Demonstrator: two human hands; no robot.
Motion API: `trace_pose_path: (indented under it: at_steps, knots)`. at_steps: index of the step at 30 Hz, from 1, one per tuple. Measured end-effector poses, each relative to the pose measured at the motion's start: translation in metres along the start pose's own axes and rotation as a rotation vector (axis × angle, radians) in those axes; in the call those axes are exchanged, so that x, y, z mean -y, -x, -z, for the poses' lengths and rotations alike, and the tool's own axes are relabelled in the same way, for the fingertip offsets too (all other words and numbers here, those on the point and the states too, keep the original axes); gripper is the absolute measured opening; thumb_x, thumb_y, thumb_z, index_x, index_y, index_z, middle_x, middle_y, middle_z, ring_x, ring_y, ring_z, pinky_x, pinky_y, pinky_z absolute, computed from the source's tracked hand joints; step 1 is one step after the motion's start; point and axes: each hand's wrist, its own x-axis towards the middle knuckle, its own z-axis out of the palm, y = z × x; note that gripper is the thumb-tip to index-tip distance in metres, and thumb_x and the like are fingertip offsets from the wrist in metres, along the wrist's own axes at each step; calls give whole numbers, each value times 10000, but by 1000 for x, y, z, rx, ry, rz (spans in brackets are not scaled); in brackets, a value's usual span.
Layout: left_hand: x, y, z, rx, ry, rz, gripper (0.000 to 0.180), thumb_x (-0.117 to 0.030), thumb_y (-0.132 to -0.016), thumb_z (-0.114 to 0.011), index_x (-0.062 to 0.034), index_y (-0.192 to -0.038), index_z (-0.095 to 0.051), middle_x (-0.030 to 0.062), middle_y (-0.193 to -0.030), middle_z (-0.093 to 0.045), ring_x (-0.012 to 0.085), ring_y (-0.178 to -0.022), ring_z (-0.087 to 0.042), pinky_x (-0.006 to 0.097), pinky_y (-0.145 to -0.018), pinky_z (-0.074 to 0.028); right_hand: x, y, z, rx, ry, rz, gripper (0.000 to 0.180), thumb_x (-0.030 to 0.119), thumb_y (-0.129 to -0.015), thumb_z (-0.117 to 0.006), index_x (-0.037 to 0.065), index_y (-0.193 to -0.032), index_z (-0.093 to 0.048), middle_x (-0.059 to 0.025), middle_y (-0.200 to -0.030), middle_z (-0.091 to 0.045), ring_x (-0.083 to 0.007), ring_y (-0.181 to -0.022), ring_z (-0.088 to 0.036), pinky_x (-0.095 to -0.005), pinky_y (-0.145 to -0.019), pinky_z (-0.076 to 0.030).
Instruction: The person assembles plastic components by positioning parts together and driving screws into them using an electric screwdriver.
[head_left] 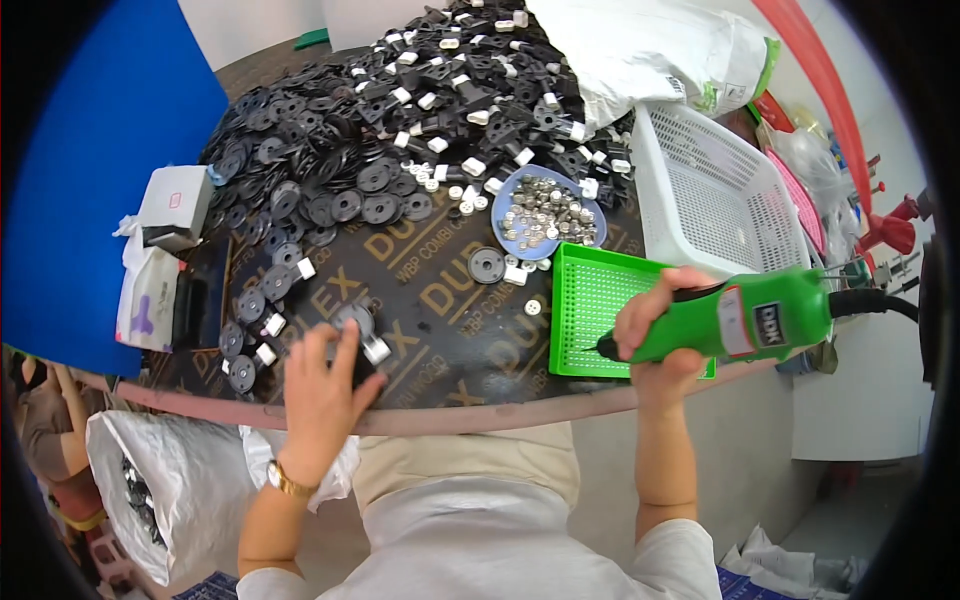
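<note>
My left hand [325, 392] is at the near edge of the table, its fingers closed around a black plastic part with a round disc [357, 322] and a white end piece [376, 349]. Part of it is hidden under the fingers. In my right hand [660, 325] is a green electric screwdriver [735, 320], held level over a green mesh basket [590, 300], with its dark tip pointing left. A row of similar black disc parts [251, 306] with white ends lies left of my left hand.
A large heap of black parts [440, 110] covers the far side. A blue dish [500, 190] holds small metal pieces, and a loose black disc [487, 265] lies near it. At right stands a white basket [655, 190]; at left, a small white box [175, 200] and a tissue pack [148, 290].
</note>
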Motion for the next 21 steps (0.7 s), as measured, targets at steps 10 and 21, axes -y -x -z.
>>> trace_pose_path:
  at_steps: [10, 21]
  knots:
    - [-37, 5, -5, 104, 177, 19, 603, -133, -641, -755, -23, -1179, -506, 204, -1312, -399, 361, -1065, -484, 411, -857, -431, -16, 8, 5, 59, -37, -16, 734, 558, -708, -666, 21, -1147, -425, -33, -563, -469, -109, -421, -420, -224, -385, -337]
    - [-36, 7, -7, 90, 180, 5, 590, -133, -656, -749, -17, -1180, -505, 206, -1269, -442, 352, -1029, -517, 397, -838, -448, -16, 8, -1, 32, -23, -9, 694, 548, -692, -685, 31, -1087, -443, -33, -549, -461, -109, -420, -417, -221, -382, -330]
